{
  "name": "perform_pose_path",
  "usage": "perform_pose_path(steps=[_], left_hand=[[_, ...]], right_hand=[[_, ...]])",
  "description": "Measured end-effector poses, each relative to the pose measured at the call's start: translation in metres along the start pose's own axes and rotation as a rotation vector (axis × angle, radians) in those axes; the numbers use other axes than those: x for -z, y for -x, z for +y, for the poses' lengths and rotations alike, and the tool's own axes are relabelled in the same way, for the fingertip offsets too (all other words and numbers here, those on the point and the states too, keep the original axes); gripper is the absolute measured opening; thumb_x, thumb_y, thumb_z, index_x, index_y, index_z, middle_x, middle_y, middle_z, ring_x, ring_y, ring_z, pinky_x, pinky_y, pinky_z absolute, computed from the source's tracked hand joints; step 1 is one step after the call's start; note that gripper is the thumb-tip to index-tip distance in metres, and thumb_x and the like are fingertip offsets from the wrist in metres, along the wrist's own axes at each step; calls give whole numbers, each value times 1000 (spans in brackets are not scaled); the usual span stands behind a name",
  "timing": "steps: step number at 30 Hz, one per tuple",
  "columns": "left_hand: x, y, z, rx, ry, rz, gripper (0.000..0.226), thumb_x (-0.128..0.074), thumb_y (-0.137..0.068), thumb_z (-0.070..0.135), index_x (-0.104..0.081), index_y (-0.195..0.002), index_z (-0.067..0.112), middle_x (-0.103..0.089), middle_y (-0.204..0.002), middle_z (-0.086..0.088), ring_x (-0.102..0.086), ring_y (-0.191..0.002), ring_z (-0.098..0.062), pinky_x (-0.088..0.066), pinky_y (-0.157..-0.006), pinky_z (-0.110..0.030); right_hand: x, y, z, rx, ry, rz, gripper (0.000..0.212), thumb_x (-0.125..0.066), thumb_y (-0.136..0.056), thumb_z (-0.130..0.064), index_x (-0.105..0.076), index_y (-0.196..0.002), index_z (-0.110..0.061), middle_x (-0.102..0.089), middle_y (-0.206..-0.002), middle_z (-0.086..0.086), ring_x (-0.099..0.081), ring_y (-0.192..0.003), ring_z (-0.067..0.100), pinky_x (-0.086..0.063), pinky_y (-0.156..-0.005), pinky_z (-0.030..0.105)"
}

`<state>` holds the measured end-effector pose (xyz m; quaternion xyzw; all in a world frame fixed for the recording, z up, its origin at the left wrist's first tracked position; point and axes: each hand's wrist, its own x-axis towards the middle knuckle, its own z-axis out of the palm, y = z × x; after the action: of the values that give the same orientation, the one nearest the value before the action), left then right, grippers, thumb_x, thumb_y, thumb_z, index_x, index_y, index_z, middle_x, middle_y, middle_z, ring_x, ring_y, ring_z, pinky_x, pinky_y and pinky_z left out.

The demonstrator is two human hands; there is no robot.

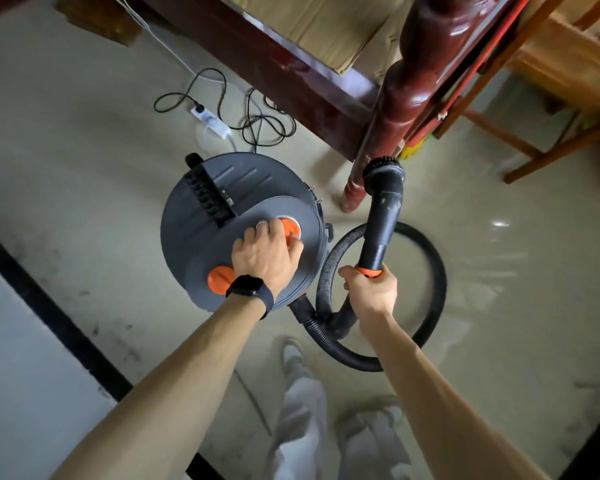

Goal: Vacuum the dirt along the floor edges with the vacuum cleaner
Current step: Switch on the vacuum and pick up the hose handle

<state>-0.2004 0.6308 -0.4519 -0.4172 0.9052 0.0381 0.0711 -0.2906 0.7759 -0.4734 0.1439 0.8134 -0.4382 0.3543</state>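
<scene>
**Figure.** Person standing over the vacuum cleaner (236,216), whose grey drum serves here as the reference.

- **Left hand** (267,252): rests on the drum's lid with its fingers curled over an orange control (289,227). This is probably the power switch, though the hand hides most of it, so press or turn cannot be told.
- **Right hand** (371,289): just right of the drum, closed round the orange-collared grip of the wand (383,220). It aims the brush nozzle (383,168) away from the drum, toward the bedpost (381,109). This is judged a ready posture before suction starts.
- **Hose** (430,268): loops on the floor right of the drum, its slack allowing reach.
- **Power strip** (210,121): lies beyond the drum with a black cord plugged in.
- **Dirt** (129,341): smudges line the dark floor border (39,292) left of the drum, not yet reached.
</scene>
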Motion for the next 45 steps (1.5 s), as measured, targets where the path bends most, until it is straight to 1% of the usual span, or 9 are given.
perform_pose_path(steps=[4, 13, 18, 21, 25, 29, 32, 39, 45], left_hand=[[-1, 2, -7, -95, -108, 101, 25, -60, -88, 33, -59, -86, 8, -62, -84, -13, -58, -60, -32, -42, -50, -33], [5, 8, -9, -246, -324, 136, 14, -65, -81, 23, -66, -94, 19, -69, -102, -3, -61, -65, -21, -42, -54, -28], [14, 5, -13, -387, -406, 153, 41, -39, -74, 8, -63, -101, 27, -67, -110, 3, -61, -69, -19, -44, -62, -28], [14, 2, -14, -398, -441, 93, 42, -39, -78, 8, -58, -111, 27, -64, -120, 3, -62, -75, -19, -45, -68, -30], [12, -3, -9, -307, -409, 63, 15, -62, -84, 33, -66, -97, 26, -70, -98, 4, -62, -70, -18, -45, -66, -29], [7, 3, 0, -63, -231, 118, 25, -57, -92, 39, -69, -87, 17, -67, -73, 0, -62, -55, -23, -43, -60, -30], [2, 7, 8, 68, -47, 69, 34, -43, -100, 36, -65, -97, 10, -67, -79, -7, -63, -61, -30, -41, -66, -36], [2, 7, 8, 103, -23, -30, 44, -28, -104, 39, -57, -118, 9, -66, -99, -9, -64, -80, -33, -38, -77, -40], [6, 24, -7, 118, 209, -61, 29, -45, -96, 40, -55, -104, 14, -62, -102, -9, -58, -94, -34, -40, -76, -42]], right_hand=[[1, 1, -4, 18, 7, -7, 17, -77, -75, -16, -60, -76, -18, -63, -67, 4, -54, -57, 19, -46, -44, 19], [3, 14, -1, 19, 2, -24, 16, -78, -75, -16, -62, -79, -15, -65, -67, 4, -55, -55, 17, -44, -41, 17], [3, 22, 2, 29, 23, -27, 15, -77, -74, -17, -63, -79, -17, -65, -63, 0, -53, -48, 10, -43, -41, 15], [4, 28, 5, 35, 32, -28, 15, -77, -74, -17, -64, -80, -17, -64, -60, -3, -53, -47, 8, -44, -43, 15], [7, 33, 11, 39, 31, -24, 15, -78, -74, -17, -64, -79, -17, -63, -58, -5, -54, -47, 7, -44, -43, 16], [13, 33, 14, 35, -2, -6, 18, -80, -74, -15, -62, -76, -18, -62, -58, -4, -52, -42, 4, -42, -40, 15], [15, 31, 15, 36, -8, -1, 18, -79, -73, -15, -62, -76, -18, -63, -59, -3, -53, -48, 10, -44, -42, 16], [14, 36, 17, 49, -12, -14, 15, -78, -73, -13, -64, -78, -15, -63, -56, -5, -51, -43, 3, -40, -41, 12], [17, 46, 20, 76, 34, -45, 16, -78, -74, -13, -63, -76, -18, -62, -53, -8, -53, -44, 2, -41, -42, 12]])
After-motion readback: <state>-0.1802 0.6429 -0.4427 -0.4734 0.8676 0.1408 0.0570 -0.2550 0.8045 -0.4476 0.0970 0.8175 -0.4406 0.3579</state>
